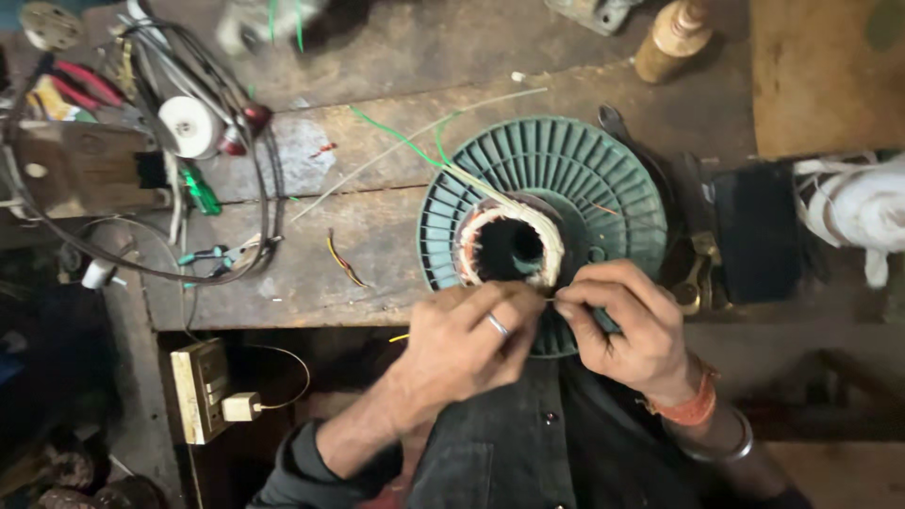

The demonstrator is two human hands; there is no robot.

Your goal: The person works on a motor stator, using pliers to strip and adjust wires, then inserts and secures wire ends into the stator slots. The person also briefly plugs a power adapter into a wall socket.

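Both hands meet at the near rim of the green finned stator [566,179]. The left hand [467,344], a ring on one finger, and the right hand [627,325], with an orange thread band at the wrist, each have a pinched grip on a thin wire [550,299] running between their fingertips. The wire sits at the near edge of the stator's winding [490,221], a pale coil round the dark central bore. Green and white leads [405,141] trail from the stator's far left across the wooden surface [377,236]. A white tape roll [189,125] lies far left of the stator, and a brown bottle [671,40] stands beyond it.
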